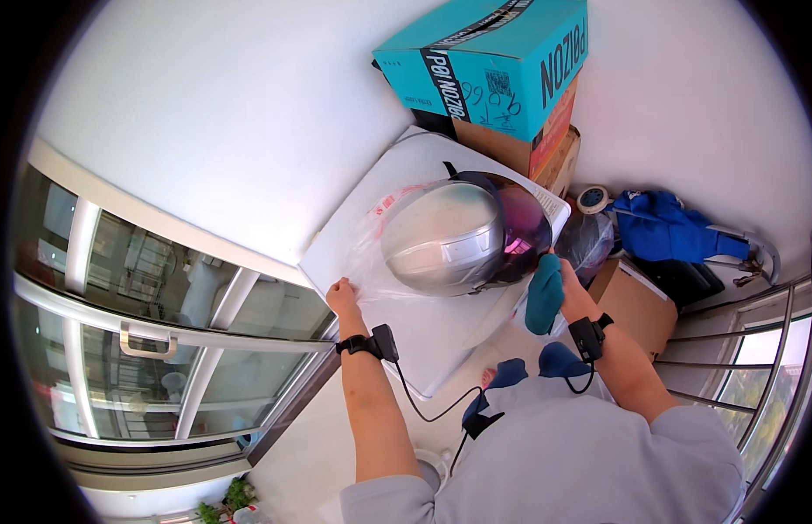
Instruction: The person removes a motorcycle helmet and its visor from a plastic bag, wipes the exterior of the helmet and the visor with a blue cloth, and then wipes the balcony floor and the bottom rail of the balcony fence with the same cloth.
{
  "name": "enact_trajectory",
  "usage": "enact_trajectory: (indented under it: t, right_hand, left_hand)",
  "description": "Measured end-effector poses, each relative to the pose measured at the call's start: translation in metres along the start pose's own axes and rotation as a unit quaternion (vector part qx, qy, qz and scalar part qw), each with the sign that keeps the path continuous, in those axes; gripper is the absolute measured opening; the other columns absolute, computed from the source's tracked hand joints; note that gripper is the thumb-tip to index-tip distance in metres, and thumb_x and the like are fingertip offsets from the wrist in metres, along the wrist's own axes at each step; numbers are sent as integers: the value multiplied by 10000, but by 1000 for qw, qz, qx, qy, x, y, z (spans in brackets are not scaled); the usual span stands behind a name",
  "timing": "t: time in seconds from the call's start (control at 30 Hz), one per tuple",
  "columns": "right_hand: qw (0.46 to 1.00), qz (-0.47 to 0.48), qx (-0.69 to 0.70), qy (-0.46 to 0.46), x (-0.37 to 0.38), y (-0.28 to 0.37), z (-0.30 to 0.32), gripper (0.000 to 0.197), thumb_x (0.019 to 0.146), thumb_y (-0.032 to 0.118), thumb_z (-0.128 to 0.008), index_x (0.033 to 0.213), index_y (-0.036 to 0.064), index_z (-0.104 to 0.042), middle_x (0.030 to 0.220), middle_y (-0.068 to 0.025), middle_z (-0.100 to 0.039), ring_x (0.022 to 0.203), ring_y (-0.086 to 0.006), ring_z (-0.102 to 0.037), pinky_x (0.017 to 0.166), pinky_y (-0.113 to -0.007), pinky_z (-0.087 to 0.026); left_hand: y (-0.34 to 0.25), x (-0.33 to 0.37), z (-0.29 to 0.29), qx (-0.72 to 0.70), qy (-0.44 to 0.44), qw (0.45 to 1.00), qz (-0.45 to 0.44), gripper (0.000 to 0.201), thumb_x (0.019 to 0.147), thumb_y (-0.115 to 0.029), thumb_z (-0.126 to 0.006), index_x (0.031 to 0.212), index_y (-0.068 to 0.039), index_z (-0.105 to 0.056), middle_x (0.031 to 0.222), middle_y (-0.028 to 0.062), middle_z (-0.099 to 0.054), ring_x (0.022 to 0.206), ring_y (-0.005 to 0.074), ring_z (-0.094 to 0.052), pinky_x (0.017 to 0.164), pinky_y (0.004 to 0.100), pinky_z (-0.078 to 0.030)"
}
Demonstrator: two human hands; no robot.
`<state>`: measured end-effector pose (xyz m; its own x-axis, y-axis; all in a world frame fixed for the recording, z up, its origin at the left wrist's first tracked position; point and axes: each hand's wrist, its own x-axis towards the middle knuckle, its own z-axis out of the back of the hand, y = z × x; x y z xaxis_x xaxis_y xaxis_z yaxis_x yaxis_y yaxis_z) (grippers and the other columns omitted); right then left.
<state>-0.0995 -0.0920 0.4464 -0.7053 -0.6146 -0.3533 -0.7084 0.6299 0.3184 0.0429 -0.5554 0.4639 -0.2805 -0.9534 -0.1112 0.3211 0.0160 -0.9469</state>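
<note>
A silver helmet [445, 236] with a dark purple-tinted visor [519, 229] lies on a clear plastic bag [371, 262] on top of a white appliance lid [423, 332]. My left hand [343, 297] rests on the lid at the bag's near left edge, pinching or pressing the plastic. My right hand [567, 284] holds a teal cloth [544, 294] against the visor's near right side. Both wrists wear black bands with cables.
Stacked boxes stand behind the helmet: a teal box [489, 57] on brown cardboard ones [545, 144]. A tape roll [593, 198], a blue garment [663, 225] and a brown box [637, 301] lie to the right. Glass sliding doors [144, 332] are left, metal rails [755, 349] right.
</note>
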Motion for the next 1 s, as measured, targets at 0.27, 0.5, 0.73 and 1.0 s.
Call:
enact_trajectory:
  t: [0.27,0.5,0.73,1.0]
  right_hand:
    - [963,93,-57,-248,-16,37,-48,163,916,238,-545,946,78,-554,836,-61,-604,758,-210,-601,691,-347,-516]
    - [984,95,-139,-65,-68,19,-154,257,909,281,-556,1026,54,-527,947,-95,-597,836,-220,-616,720,-345,-518]
    - [844,142,-434,282,-67,-29,-218,347,864,181,-575,1182,56,-510,1156,-91,-508,1082,-179,-472,929,-303,-378]
    - [394,457,-796,34,39,-16,-202,338,903,204,-445,1200,58,-516,1263,-144,-495,1228,-292,-420,1049,-520,-227]
  left_hand:
    - [-71,-131,16,8,5,960,-280,305,888,-76,-534,1178,-1,-481,1075,130,-557,903,180,-567,747,305,-482]
    - [-115,-310,-8,-264,486,831,61,443,957,-309,-431,1317,-58,-371,1224,152,-484,1038,233,-556,891,408,-471]
    - [-153,-303,-22,-398,281,867,107,422,915,-259,-546,1253,-37,-425,1257,96,-460,1093,183,-508,921,376,-428]
    - [-175,-240,-72,228,115,798,-546,486,710,-195,-705,1155,-86,-543,1304,166,-424,1218,373,-379,1003,496,-307]
